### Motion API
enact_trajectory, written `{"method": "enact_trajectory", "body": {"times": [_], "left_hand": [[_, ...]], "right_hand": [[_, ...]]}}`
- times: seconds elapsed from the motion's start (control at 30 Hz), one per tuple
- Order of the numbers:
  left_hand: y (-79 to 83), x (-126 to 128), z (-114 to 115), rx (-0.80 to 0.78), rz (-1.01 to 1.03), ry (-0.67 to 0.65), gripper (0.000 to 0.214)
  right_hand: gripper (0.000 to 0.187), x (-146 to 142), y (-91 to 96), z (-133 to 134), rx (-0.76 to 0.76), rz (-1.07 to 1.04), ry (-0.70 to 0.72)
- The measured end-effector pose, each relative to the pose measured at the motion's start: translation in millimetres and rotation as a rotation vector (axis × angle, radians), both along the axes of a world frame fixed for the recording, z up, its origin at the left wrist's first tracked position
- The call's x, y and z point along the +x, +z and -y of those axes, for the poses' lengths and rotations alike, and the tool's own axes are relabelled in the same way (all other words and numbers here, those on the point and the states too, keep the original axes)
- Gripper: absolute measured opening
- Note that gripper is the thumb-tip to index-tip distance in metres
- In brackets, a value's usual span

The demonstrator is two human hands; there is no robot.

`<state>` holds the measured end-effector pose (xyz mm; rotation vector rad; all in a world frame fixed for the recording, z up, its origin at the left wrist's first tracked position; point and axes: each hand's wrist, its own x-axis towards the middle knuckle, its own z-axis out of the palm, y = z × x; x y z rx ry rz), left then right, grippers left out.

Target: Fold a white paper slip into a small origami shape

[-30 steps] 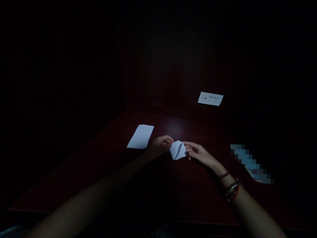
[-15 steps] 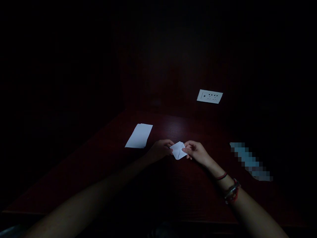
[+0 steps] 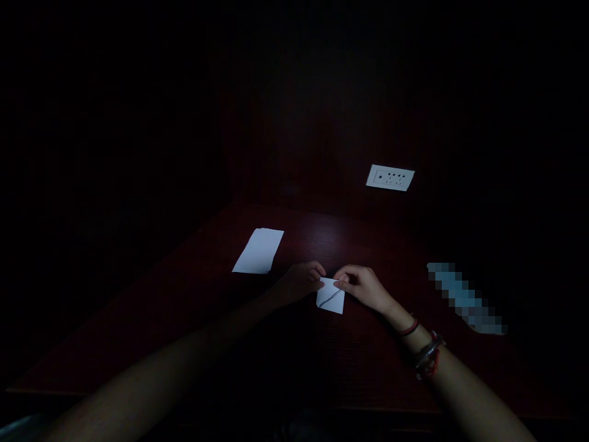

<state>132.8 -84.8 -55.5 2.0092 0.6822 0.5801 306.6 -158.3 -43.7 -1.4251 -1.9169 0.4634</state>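
Observation:
A small folded white paper (image 3: 330, 298) lies in the middle of a dark red-brown table (image 3: 350, 362). My left hand (image 3: 301, 282) pinches its upper left edge with closed fingers. From the other side, my right hand (image 3: 363, 286) pinches the paper's upper right corner; that wrist wears red and metal bracelets. The paper hangs down from both pinches toward me and shows a diagonal crease. The room is very dark.
A flat white sheet (image 3: 258, 251) lies on the table left of my hands. A white socket plate (image 3: 390, 178) sits on the wall behind. A blurred pale object (image 3: 464, 299) rests at the right of the table.
The folded paper has turned and opened downward, from a small diamond held between my hands to a squarer piece hanging below my fingers. Both hands drew slightly closer together.

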Motion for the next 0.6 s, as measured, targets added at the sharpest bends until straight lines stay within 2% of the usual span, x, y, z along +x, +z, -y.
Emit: {"method": "enact_trajectory", "body": {"times": [0.2,0.6], "left_hand": [[-1.9,1,-4,0.035,0.022,0.047,0.015],[0.5,3,-5,0.124,0.016,0.038,0.013]], "right_hand": [[0.013,-5,6.2,3,0.143,0.111,-0.056],[0.019,-16,2.2,6,0.049,0.07,-0.029]]}}
